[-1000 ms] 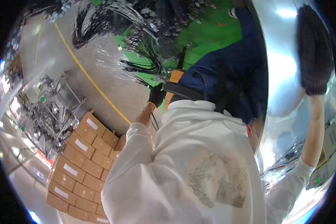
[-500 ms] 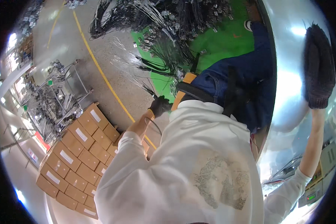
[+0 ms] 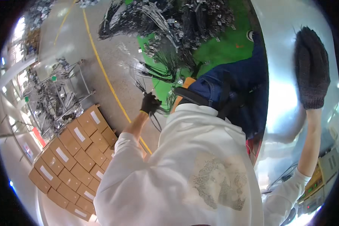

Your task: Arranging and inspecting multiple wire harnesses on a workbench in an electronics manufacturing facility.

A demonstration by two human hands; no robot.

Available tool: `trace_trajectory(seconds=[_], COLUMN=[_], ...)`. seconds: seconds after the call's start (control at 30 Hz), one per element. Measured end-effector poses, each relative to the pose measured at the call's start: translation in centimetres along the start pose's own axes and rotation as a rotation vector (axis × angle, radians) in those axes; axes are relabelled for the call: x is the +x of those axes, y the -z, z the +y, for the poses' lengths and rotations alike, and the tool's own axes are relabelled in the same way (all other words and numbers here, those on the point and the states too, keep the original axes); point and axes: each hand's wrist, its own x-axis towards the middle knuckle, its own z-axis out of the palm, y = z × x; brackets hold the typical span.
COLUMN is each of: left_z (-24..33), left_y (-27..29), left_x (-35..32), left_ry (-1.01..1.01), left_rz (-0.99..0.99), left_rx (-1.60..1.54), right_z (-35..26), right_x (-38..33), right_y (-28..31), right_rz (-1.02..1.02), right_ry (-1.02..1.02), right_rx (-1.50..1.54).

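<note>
My left hand (image 3: 150,103), in a black knit glove, hangs low at my left side, closed around a bundle of cables (image 3: 142,87). The cables' loose ends fan out beyond my fist, and a grey loop (image 3: 154,122) hangs behind the wrist. On the shiny metal tabletop (image 3: 280,56) to my right lies my right hand (image 3: 312,69), also in a dark knit glove. Its fingers are stretched out flat, with nothing visible in them. More black and silver cable bundles (image 3: 164,69) lie on the green floor just past my left hand.
A large heap of cables with connectors (image 3: 199,22) covers the floor ahead. Stacked cardboard boxes (image 3: 77,150) stand at the left, beside a metal rack (image 3: 64,86) hung with cables. Grey instruments with lit displays (image 3: 316,180) sit at the lower right. A yellow line (image 3: 105,75) crosses the floor.
My left hand has shifted slightly left and up in the picture, still holding the cable bundle. My right hand stays flat on the tabletop. The whole view has turned a little.
</note>
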Motion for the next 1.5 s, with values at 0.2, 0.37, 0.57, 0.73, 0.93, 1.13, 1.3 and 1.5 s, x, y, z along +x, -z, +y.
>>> trace_trajectory(seconds=[0.2,0.37,0.57,0.73,0.93,1.13,1.3,1.5], left_z=[-12.2,-5.0,-1.7,-2.9,-4.9,-5.5,-1.6,2.9], left_y=[8.3,12.4,9.8,9.8,7.0,6.0,5.7,-0.5], left_x=[6.7,3.4,1.7,3.0,3.1,4.6,8.1,3.9], left_ry=[-0.654,-0.21,-0.251,-0.337,0.08,-0.149,-0.077,0.002], left_rz=[-0.159,0.055,-0.188,-0.379,0.191,0.164,0.281,0.667], left_rx=[1.517,0.886,1.626,2.379,1.116,0.894,0.784,0.308], right_z=[0.5,0.0,0.3,0.9,0.8,1.1,1.9,1.8], right_x=[0.4,1.0,0.6,0.4,0.4,-0.5,-0.8,-0.9], right_y=[0.2,0.7,1.0,1.1,0.9,0.7,0.4,0.3], right_rz=[-0.048,-0.085,-0.133,-0.151,-0.159,-0.158,-0.148,-0.148], right_ry=[0.081,0.128,0.15,0.176,0.171,0.09,0.078,0.039], right_rx=[0.032,-0.074,-0.098,-0.055,-0.061,-0.085,0.026,0.01])
